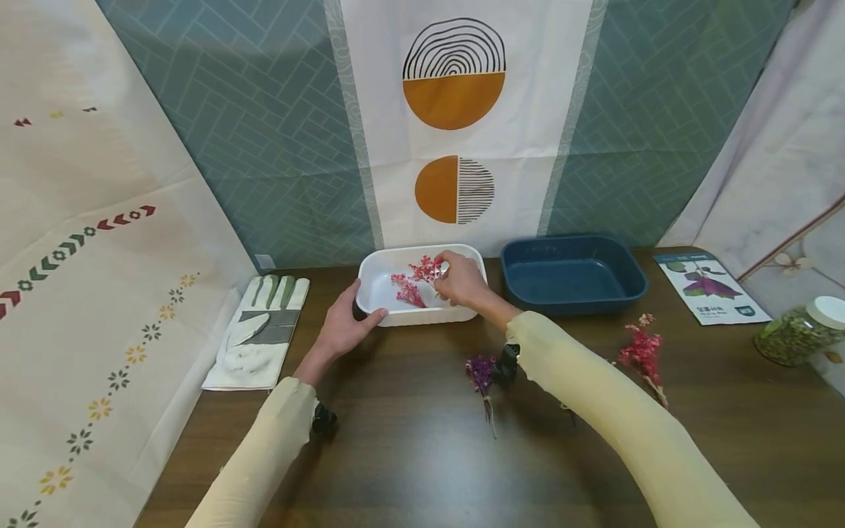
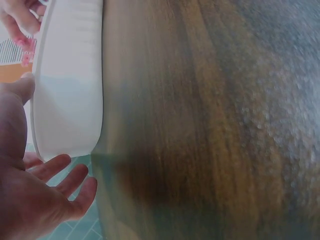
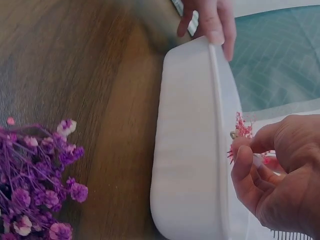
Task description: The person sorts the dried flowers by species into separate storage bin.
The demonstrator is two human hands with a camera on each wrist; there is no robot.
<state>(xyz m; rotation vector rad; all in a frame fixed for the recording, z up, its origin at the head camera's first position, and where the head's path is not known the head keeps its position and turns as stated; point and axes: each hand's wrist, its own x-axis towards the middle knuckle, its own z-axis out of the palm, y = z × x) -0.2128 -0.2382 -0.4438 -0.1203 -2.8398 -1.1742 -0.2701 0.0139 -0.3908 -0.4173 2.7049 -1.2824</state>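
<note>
My left hand holds the left end of a white plastic tray, thumb at the front rim and fingers around the end wall. Over the tray's right half, my right hand pinches a small sprig of pink dried flowers between thumb and fingertips. Its red-pink tips poke out past the fingers in the right wrist view; the curled fingers hide part of it. Another pink sprig lies inside the tray, left of the right hand.
A dark blue tray stands to the right. Purple dried flowers lie below the right wrist, red-pink ones beyond the right sleeve. Gloves are at left; a printed packet and a lidded jar at right. A patterned cloth hangs behind.
</note>
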